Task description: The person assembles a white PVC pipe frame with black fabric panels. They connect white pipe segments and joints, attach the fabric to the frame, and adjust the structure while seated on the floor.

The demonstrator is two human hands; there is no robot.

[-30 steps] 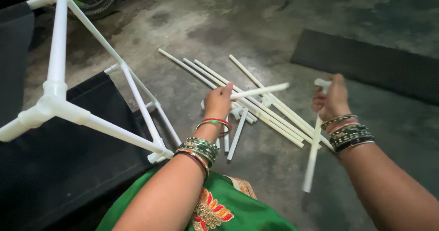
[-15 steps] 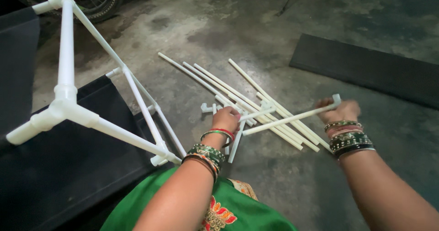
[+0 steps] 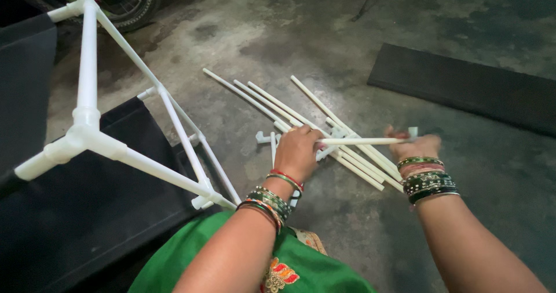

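Observation:
Both of my hands hold one white plastic rod [image 3: 362, 141] level above a heap of white rods [image 3: 272, 103] on the concrete floor. My left hand [image 3: 298, 153] grips its near end, fingers closed. My right hand [image 3: 414, 148] grips the other end, where a white connector [image 3: 412, 132] sits. Both wrists wear several bangles. Small white connector pieces [image 3: 265, 137] lie beside the heap, by my left hand.
A partly built frame of white rods and joints [image 3: 87, 128] stands at the left over black fabric [image 3: 75, 212]. A black mat [image 3: 475, 87] lies at the right. A cycle wheel [image 3: 130, 0] is at the top left. My green garment [image 3: 255, 264] fills the bottom.
The rod hung upright from my right hand a second ago. It has swung level, and my left hand has closed on its free end. Both hands have dropped closer to the heap.

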